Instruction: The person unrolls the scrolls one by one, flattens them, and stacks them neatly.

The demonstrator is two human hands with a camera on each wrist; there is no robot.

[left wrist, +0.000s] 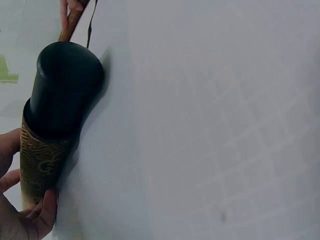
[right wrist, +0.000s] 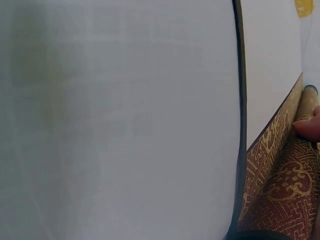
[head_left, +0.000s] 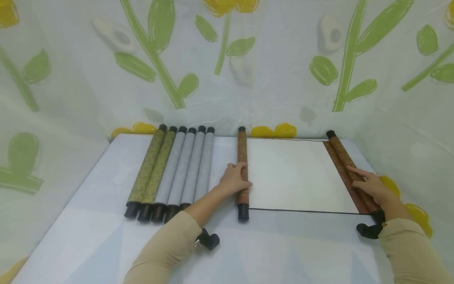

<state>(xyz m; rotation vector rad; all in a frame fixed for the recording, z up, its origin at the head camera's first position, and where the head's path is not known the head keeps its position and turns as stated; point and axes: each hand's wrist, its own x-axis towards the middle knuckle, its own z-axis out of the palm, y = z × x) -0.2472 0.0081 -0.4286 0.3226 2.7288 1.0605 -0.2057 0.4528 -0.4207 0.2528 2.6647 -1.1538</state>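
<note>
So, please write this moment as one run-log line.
left hand: grips left roll | right hand: holds right roll | white sheet: spread between them | six rolled scrolls: at left

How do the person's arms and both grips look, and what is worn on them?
The left sleeve and right sleeve are plain beige and creased. A black, rounded attachment sticks out beside the left one; another beside the right. The left grip and right grip wear no gloves.

On the flat white table (head_left: pixel 88 205), six cylindrical green or grey rolls (head_left: pixel 183 165) lie side by side, perhaps touching, left of a rectangular white sheet (head_left: pixel 294 173) between two brown brocade rolls (head_left: pixel 242 146).
</note>
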